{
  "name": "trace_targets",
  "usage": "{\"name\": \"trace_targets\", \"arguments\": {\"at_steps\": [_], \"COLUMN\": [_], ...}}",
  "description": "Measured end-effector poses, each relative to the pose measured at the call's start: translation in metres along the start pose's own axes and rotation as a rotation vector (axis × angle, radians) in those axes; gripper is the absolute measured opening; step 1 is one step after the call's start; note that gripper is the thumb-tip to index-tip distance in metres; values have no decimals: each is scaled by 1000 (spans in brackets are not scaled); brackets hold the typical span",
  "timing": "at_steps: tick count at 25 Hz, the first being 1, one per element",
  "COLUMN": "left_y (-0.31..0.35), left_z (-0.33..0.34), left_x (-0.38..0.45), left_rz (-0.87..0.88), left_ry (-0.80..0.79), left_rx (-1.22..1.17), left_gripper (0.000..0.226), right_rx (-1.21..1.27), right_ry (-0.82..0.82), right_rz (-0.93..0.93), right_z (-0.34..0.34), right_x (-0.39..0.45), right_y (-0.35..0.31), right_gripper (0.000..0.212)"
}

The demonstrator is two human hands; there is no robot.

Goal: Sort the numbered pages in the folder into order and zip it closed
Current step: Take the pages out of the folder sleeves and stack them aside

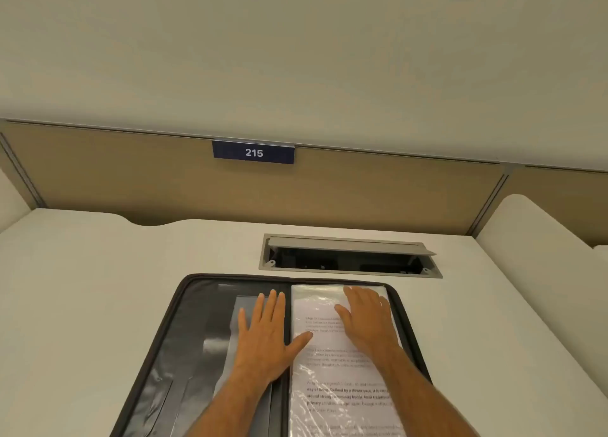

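A black zip folder (171, 338) lies open on the white desk, its zip track running round the edge. The right half holds a stack of printed pages in clear plastic sleeves (329, 390). The left half shows dark inner pockets. My left hand (263, 334) lies flat with straight fingers on the left half beside the spine, its thumb reaching onto the pages. My right hand (368, 321) rests flat on the upper part of the page stack. No page numbers can be read.
The white desk (82, 288) extends left and right of the folder. An open cable hatch (348, 255) is set in the desk just behind the folder. A tan partition with a blue "215" sign (253, 153) stands at the back. A white padded side panel (533, 239) stands at right.
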State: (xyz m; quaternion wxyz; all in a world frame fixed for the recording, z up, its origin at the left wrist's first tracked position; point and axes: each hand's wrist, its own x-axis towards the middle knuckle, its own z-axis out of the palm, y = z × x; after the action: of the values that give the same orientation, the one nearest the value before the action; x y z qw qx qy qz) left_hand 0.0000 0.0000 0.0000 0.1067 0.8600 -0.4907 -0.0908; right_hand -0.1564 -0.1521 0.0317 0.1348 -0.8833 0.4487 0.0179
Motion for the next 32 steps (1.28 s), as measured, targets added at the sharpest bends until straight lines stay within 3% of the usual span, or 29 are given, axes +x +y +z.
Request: {"name": "trace_targets", "arguments": {"at_steps": [2,6,11,19,22,26,32], "left_y": [5,7,7,9,5,6,7], "left_z": [7,20,38,35,35,36,36], "left_x": [14,36,39,38,35,36,36], "left_rz": [-20,-21,26,-24,0,-2,-7], "left_ry": [-16,-6,-46,-22,26,63,63], "left_rx": [-46,-25,25,42,72,53,54], "left_gripper": [117,114,94,106,115,102,101], "right_rx": [-7,-102,-191,-51,-59,-91,-35], "right_ry": [26,41,49,335,213,132,47], "right_rz": [-7,-27,-32,-145,-166,-187,-152], "right_z": [0,-1,5,18,7,-2,-12], "right_x": [20,51,69,67,63,61,68], "right_y": [2,0,4,11,10,11,10], "right_gripper": [57,49,39,9,20,47,35]}}
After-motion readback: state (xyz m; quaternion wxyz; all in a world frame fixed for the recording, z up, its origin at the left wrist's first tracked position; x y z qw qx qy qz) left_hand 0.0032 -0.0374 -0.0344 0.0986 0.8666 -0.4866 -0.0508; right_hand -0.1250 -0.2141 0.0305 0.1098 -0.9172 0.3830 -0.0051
